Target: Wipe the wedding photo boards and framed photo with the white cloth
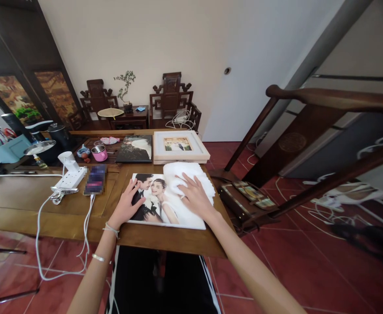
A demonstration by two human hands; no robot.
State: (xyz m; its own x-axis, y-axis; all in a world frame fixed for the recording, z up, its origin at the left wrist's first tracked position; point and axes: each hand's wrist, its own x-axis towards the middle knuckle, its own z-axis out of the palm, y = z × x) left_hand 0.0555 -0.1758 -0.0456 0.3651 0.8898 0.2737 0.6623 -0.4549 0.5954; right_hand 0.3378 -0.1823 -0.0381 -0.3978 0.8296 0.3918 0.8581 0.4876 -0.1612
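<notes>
A large photo print (165, 211) of a couple lies flat at the front edge of the wooden table (113, 226). On its left edge rests my left hand (127, 204), fingers spread and holding nothing. A white fluffy cloth (202, 183) covers the upper right part of the print. My right hand (194, 196) lies on top of this cloth with its fingers apart, pressing flat on it. The print's right part under the cloth is hidden.
Behind the print are a dark picture panel (134, 149) and a white framed photo (181, 146). To the left are a phone (95, 179), a power strip (72, 179) with white cables, and a pink cup (99, 153). A wooden chair (292, 139) stands at the right.
</notes>
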